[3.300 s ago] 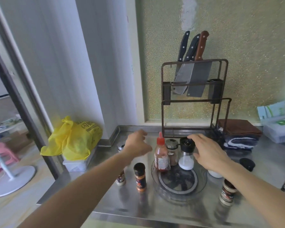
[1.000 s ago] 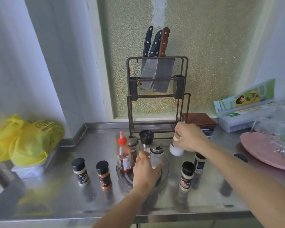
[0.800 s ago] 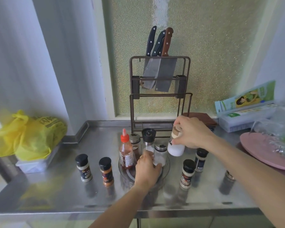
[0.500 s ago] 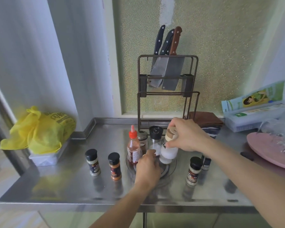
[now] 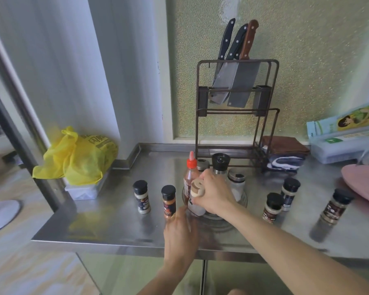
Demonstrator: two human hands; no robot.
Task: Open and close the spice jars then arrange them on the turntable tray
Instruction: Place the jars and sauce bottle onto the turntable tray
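Observation:
My right hand [image 5: 215, 193] grips a white jar with a tan cap [image 5: 196, 195] at the front left of the clear turntable tray [image 5: 242, 204]. My left hand [image 5: 179, 233] rests at the tray's front left edge, fingers touching the rim near the jar's base. On the tray stand a red-capped sauce bottle [image 5: 190, 173], a black-topped grinder [image 5: 220, 163] and two glass shakers [image 5: 237, 182]. Two black-capped spice jars [image 5: 141, 196] [image 5: 168, 202] stand left of the tray; three more [image 5: 272, 207] [image 5: 289, 193] [image 5: 336, 206] stand to its right.
A metal knife rack [image 5: 235, 103] with cleavers stands behind the tray. A yellow bag [image 5: 77, 158] lies on a box at the left. Folded cloths [image 5: 284, 154], a plastic box [image 5: 341, 145] and a pink plate [image 5: 362, 184] fill the right side. The steel counter edge [image 5: 115, 244] runs near me.
My right hand has carried the white jar from the right of the tray to its front left. My left hand has slid back from the tray's middle to its front edge.

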